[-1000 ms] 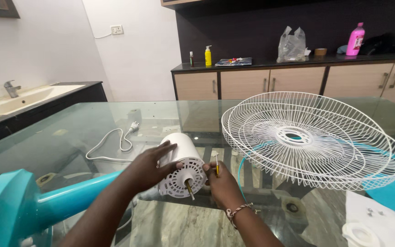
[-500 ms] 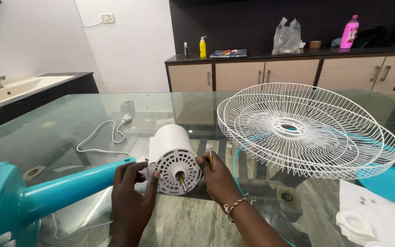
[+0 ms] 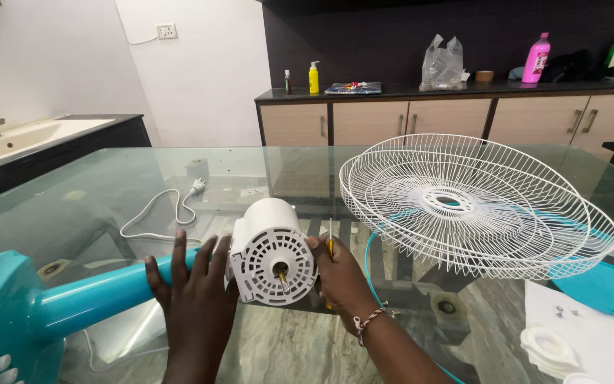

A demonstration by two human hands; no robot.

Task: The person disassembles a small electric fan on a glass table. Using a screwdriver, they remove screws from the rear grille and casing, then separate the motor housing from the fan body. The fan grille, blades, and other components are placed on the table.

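A white fan motor housing (image 3: 273,249) lies on the glass table (image 3: 108,192), its shaft pointing toward me, joined to a teal stand (image 3: 72,299). My left hand (image 3: 192,291) grips the teal neck just left of the housing, fingers spread upward. My right hand (image 3: 339,274) rests against the housing's right side and holds a thin yellow-handled screwdriver (image 3: 330,243) upright.
Two stacked white wire fan guards (image 3: 470,203) lie to the right over a teal blade (image 3: 598,284). A white power cord (image 3: 161,213) trails left. A white ring and small screws (image 3: 556,345) sit on paper at the right. A counter with bottles stands behind.
My left hand has slid from the housing's front down onto the teal neck and opened its fingers. The right hand stayed by the housing with the screwdriver.
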